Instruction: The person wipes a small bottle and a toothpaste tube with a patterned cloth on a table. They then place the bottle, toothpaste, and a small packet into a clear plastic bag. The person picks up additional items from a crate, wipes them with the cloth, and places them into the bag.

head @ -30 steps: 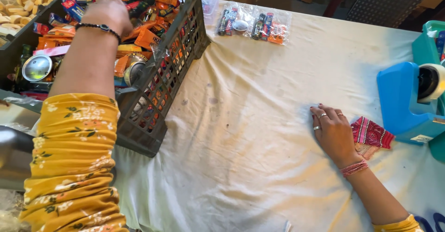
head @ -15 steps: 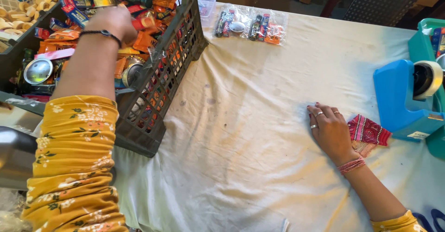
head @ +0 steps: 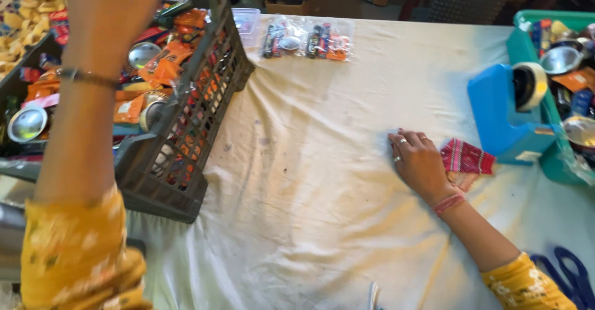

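Two hands: left hand above crate, grip unclear; right hand flat, empty

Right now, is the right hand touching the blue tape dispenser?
Apart. The head view shows the right hand flat on the white cloth, with a red patterned packet between it and the tape dispenser.

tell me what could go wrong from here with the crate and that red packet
The dark crate sits near the table's front edge, heaped with orange packets and steel lids; the left hand, raised above it, could tip loose items out. The right hand rests flat on the cloth beside the red packet; dragging might bunch the cloth and shift the tape dispenser.
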